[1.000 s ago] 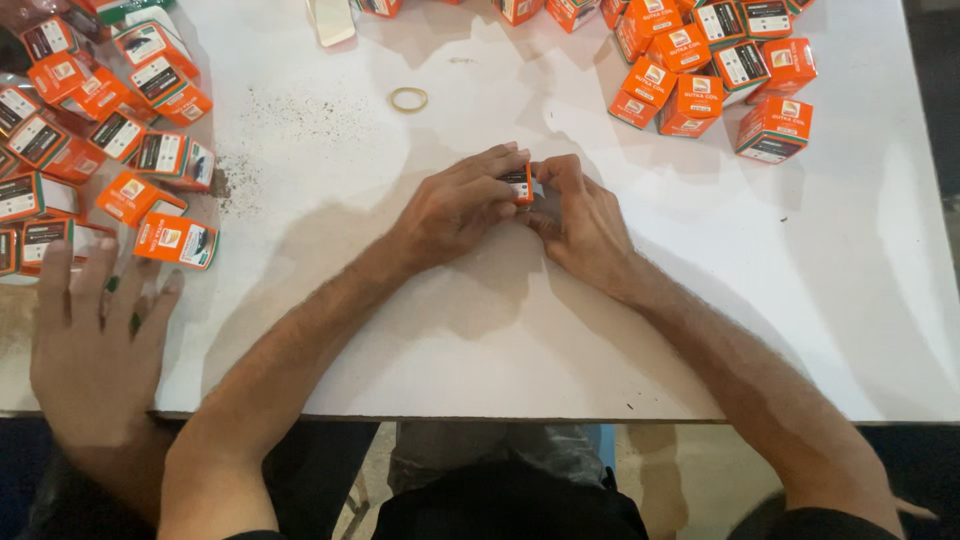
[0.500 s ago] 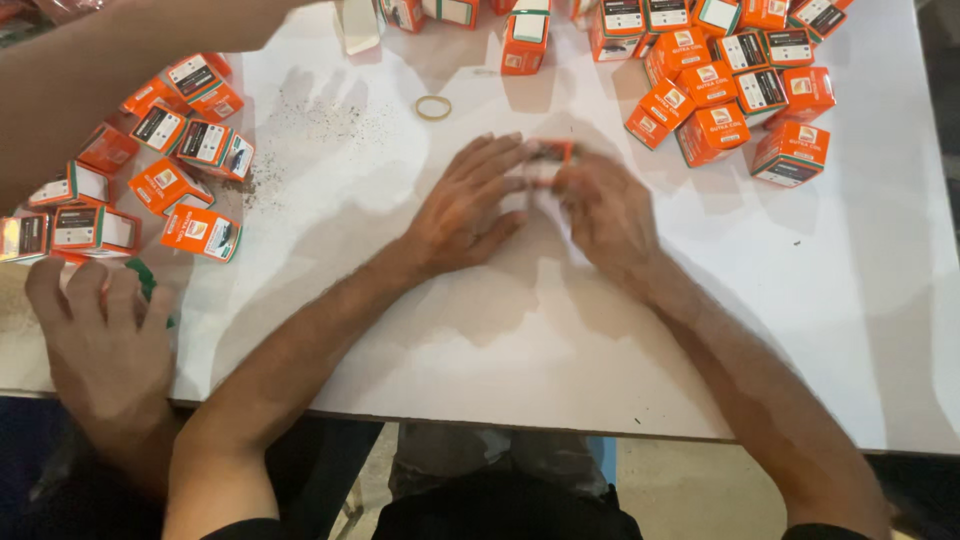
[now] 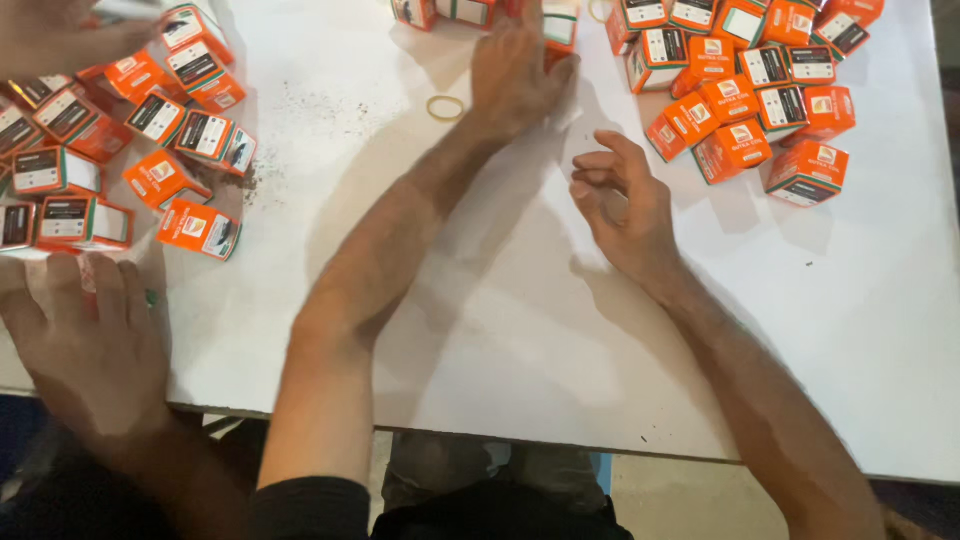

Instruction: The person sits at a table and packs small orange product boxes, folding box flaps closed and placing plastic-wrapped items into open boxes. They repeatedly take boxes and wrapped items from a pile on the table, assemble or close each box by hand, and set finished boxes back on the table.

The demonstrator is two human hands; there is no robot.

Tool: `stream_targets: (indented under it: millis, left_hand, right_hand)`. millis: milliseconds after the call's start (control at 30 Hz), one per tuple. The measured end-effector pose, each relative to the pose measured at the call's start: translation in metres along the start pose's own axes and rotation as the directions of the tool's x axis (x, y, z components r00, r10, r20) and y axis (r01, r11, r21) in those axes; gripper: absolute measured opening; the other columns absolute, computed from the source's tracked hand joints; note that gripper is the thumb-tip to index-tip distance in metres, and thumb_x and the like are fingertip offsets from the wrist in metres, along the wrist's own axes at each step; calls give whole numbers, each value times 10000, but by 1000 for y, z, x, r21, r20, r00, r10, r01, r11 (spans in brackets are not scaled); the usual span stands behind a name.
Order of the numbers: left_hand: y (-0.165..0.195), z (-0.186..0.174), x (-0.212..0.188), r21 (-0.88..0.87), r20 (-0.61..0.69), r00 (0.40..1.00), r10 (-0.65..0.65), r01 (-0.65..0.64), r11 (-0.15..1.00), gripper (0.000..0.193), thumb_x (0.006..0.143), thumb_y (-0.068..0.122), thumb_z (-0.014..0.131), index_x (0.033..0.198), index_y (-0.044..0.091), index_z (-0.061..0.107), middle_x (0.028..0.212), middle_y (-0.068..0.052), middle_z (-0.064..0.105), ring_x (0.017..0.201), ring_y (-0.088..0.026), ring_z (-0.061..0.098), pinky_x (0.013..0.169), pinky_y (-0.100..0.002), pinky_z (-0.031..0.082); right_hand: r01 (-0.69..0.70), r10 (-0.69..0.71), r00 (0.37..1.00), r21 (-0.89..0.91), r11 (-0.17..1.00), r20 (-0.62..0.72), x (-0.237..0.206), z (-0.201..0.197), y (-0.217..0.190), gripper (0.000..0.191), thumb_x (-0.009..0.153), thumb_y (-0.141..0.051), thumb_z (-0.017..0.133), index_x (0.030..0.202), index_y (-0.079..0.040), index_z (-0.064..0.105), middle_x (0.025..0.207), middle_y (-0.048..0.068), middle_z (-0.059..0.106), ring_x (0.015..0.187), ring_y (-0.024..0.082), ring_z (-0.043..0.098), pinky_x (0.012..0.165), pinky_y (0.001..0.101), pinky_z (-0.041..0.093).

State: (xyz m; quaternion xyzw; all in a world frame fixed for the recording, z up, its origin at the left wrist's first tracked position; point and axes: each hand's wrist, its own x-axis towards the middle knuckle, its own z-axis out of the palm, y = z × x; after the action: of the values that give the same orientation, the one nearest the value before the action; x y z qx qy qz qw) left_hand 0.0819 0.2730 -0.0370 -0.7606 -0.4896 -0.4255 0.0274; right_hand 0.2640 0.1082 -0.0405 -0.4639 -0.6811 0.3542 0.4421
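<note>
My left hand [image 3: 515, 70] is stretched out to the far side of the white table [image 3: 500, 320]. A small orange box [image 3: 560, 28] with a white label sits in the crook between its thumb and fingers. My right hand [image 3: 625, 205] rests on the table nearer to me, fingers loosely curled and apart, with nothing in it. It lies just left of a pile of orange boxes [image 3: 745, 95]. A tan rubber band [image 3: 445, 107] lies on the table beside my left wrist.
Another heap of orange boxes [image 3: 120, 140] covers the left side, with dark crumbs [image 3: 268, 172] next to it. Another person's hand [image 3: 90, 340] lies flat at the near left edge, and their other arm [image 3: 50, 35] shows at the top left. More boxes line the far edge.
My hands were together on one small orange box. They have parted: the left reached forward to the far row with the box, the right stayed back and opened.
</note>
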Motion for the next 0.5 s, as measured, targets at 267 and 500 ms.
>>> stream_targets:
  millis: [267,500]
  left_hand:
    - [70,-80,-98,-388,212,871,442,-340,857,810,768,-55,636,1524,5,351,1619,-262,299,1563,-453,251,1161,-350,470]
    - [-70,-156,-72,-122,98,967,235,-223,967,774,964,74,788,1593,53,339,1594,-171,439,1484,-381,452,1263,-457,411]
  right_hand:
    - [-10,-28,994,355,935,101,-4,-12,-12,675,1093,-157,618,1638,5,254,1448,141,504,1234,169,591,1032,362,533]
    - [133,-153,980,157,979,125,-12,14,-40,656,1041,-71,658,1565,18,275,1510,153,477,1450,254,479,1233,415,395]
